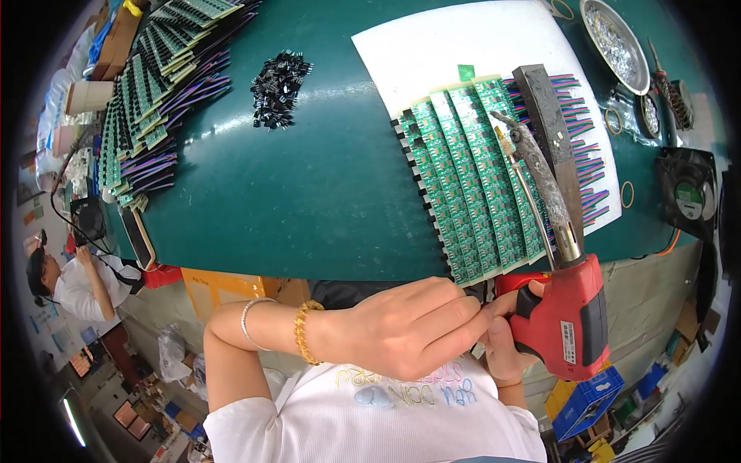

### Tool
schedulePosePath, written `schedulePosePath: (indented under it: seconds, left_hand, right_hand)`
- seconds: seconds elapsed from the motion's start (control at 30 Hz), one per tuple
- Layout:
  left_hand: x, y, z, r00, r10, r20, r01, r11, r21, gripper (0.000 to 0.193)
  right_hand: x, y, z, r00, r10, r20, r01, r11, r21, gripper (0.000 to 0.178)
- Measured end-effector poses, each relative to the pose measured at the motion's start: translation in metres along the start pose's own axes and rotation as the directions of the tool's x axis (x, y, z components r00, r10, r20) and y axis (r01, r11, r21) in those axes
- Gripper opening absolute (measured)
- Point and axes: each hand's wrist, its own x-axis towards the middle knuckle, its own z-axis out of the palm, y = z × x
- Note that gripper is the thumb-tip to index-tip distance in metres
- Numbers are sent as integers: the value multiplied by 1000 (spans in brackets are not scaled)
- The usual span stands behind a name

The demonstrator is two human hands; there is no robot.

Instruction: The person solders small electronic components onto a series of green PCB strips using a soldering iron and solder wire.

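My right hand (509,347) grips a red and black soldering gun (570,320), whose metal tube and tip point away over the boards. Just left of it, my left hand (409,328) is closed, fingertips pressed together close by my right fingers; whatever they pinch is hidden. Beyond the hands, several green circuit board strips (467,181) lie side by side, overlapping. Small black connectors (423,189) line their left edge. A dark heavy bar (552,127) rests across the right side, with purple and blue wires (590,166) sticking out beyond it. Beneath lies a white sheet (432,42).
A heap of black connectors (279,89) sits on the green table (309,201). Fanned wired boards (147,92) fill the far left. On the right are a metal dish (617,46), a soldering iron (671,92) and a fan (687,193). Another person (85,282) is at the left.
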Motion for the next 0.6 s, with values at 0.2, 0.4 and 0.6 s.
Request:
schedulePosePath:
  seconds: [0.2,0.4,0.6]
  left_hand:
    - [2,-4,-4,999,41,23,-41,999,-5,37]
    - [20,-50,-41,952,-268,-147,298,922,249,15]
    - [20,-78,-38,931,-318,-179,355,902,247,15]
  right_hand:
    - [5,-1,-2,984,-124,125,136,986,-93,61]
    - [3,-7,9,994,-55,-93,64,993,94,60]
    - [-1,7,3,1000,-3,-30,14,922,386,60]
